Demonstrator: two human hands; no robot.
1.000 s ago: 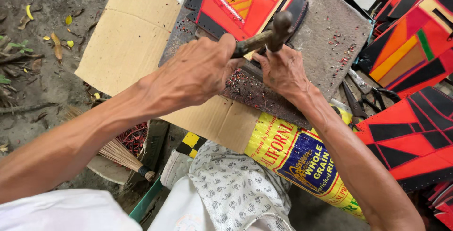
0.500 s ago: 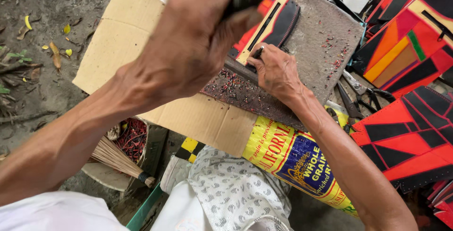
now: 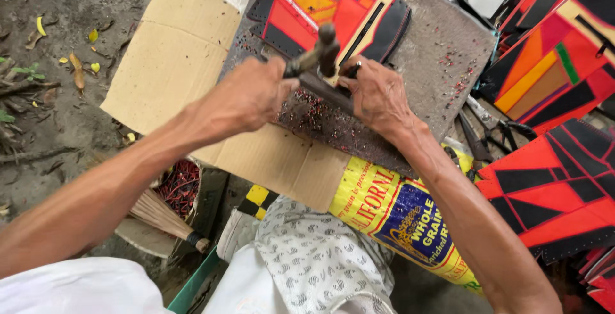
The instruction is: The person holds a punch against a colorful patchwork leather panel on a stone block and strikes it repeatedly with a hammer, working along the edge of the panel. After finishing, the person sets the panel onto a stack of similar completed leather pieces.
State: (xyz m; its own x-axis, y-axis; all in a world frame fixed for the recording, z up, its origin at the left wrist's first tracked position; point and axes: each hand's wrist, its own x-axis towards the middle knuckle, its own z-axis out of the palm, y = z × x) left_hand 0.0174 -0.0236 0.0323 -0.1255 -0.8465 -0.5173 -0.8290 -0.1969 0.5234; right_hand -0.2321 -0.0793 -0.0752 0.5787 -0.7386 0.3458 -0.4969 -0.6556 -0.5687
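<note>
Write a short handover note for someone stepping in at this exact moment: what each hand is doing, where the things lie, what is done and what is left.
Left hand: gripping the hammer, its head down by the punch.
Right hand: steadying the punch and pressing the red and black panel onto the grey board.
Done: a row of holes runs along the panel's black edge; punched bits litter the board.
Left: cannot tell how much of the edge is still unpunched. More panels lie at the right, scissors beside them.
</note>
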